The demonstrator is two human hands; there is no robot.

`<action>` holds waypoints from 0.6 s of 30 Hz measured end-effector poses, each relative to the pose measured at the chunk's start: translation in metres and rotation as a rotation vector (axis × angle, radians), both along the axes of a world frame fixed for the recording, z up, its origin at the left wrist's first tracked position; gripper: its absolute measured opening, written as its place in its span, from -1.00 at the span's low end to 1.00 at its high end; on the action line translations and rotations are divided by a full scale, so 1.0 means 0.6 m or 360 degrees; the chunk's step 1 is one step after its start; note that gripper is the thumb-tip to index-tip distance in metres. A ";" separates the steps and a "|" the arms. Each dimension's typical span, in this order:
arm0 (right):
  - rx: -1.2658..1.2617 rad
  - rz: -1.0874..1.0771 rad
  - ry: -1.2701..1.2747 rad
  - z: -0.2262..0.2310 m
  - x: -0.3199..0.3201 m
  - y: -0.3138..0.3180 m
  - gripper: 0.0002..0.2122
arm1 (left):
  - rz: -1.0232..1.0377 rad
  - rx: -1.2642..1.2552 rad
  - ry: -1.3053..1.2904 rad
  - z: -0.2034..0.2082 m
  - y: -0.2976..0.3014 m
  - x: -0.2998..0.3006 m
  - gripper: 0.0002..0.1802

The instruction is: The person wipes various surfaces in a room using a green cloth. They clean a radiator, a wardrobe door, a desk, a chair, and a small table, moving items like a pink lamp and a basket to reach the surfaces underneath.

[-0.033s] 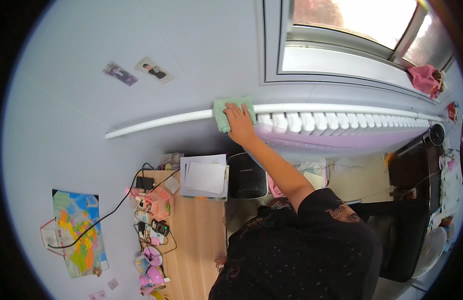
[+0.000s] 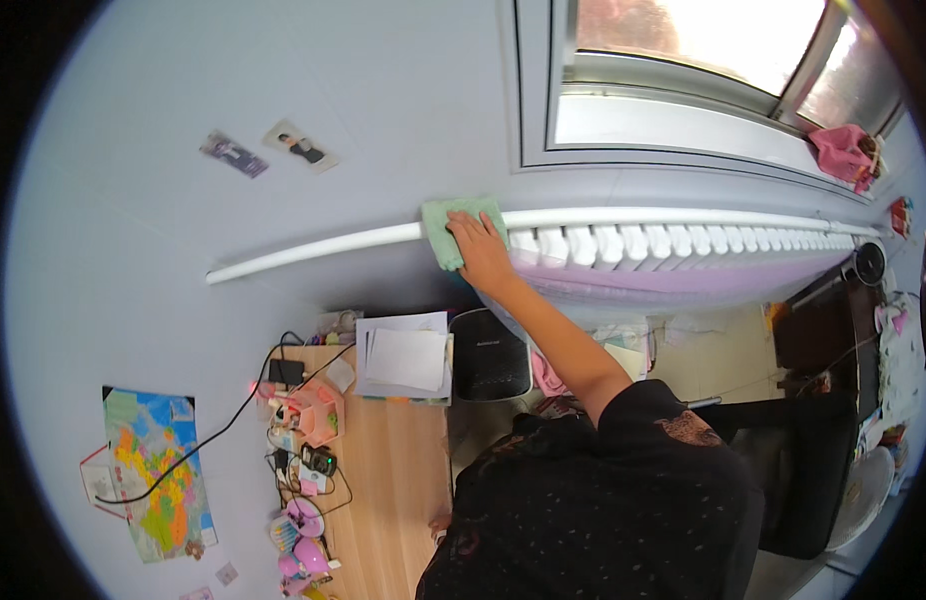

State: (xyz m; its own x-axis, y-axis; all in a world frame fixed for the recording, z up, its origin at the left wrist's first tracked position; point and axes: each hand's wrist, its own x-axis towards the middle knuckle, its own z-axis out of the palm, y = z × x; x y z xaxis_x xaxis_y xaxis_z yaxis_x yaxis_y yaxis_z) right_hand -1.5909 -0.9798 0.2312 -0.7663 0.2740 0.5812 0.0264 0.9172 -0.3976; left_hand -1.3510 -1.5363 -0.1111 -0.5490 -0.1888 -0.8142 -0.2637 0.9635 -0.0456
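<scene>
The green cloth [image 2: 436,240] is held against the white pipe [image 2: 323,248] beneath the right grip [image 2: 485,262]; whether the left grip [image 2: 440,524], below it by the desk [image 2: 393,480], is closed cannot be told. The cloth is best wrapped snugly round the pipe and pressed evenly.

I look down from the head fisheye onto a nearby desk [image 2: 393,490] and wall [image 2: 383,80]; the rim seems warped.
</scene>
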 end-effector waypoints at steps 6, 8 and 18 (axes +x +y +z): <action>-0.0045 -0.0365 -0.0128 0.007 0.172 0.151 -0.36 | 0.0119 -0.0319 0.0163 -0.001 0.082 -0.037 -0.14; -0.0049 -0.0611 -0.0047 -0.005 0.232 0.212 -0.36 | 0.0168 -0.0366 0.0210 -0.005 0.103 -0.046 -0.14; -0.1297 -0.0996 0.0387 -0.073 0.173 0.213 -0.50 | 0.0315 -0.0570 0.0304 0.005 0.174 -0.070 -0.14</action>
State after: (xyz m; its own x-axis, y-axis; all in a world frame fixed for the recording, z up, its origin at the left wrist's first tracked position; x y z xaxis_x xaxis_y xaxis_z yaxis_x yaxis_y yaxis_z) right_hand -1.4870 -0.8518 0.1871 -0.2408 0.9569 0.1624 0.2391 0.2206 -0.9456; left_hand -1.3929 -1.4317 -0.1079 -0.6084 -0.5565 -0.5658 -0.4772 0.8262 -0.2995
